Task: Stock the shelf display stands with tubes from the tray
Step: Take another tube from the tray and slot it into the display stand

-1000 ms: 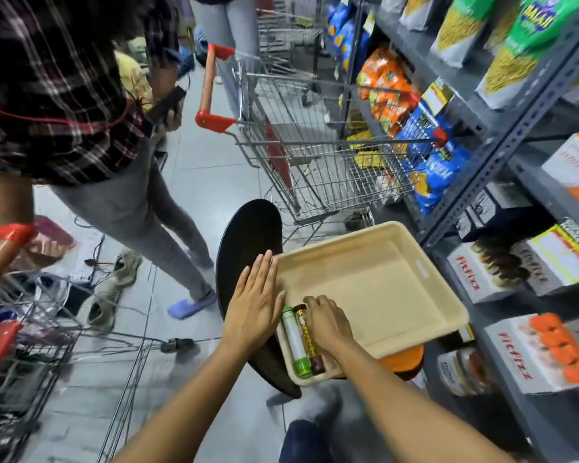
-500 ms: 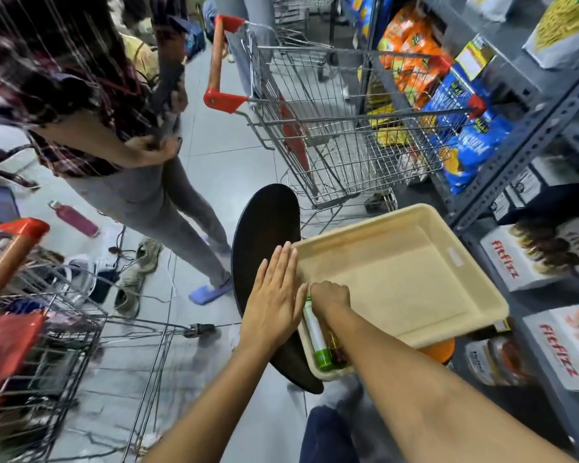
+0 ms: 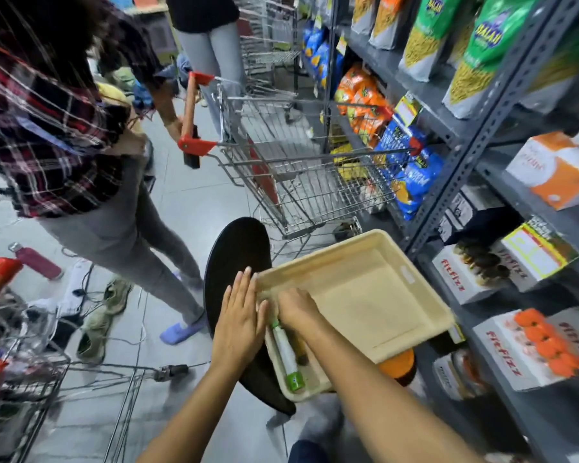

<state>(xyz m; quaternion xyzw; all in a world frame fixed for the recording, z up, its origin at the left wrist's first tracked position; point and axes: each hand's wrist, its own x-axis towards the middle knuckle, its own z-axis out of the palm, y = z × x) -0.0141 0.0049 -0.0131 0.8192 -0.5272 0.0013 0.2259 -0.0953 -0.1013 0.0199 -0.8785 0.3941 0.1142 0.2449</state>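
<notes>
Head view: a shallow beige tray (image 3: 375,295) rests on a round black stool seat (image 3: 236,262) in a shop aisle, beside grey metal shelving (image 3: 475,135) stocked with snack bags and boxes. In the tray's near left corner lies a white tube (image 3: 286,354) with a green cap at its near end, lengthwise along the tray's left wall; a second, darker tube (image 3: 301,349) lies just beside it, mostly hidden under the right forearm. The right hand (image 3: 296,312) is curled down over the far ends of the tubes; whether its grip has closed on one cannot be told. The left hand (image 3: 241,324) lies flat, fingers spread straight, against the tray's left rim. A wire shopping cart (image 3: 308,175) stands beyond the tray.
</notes>
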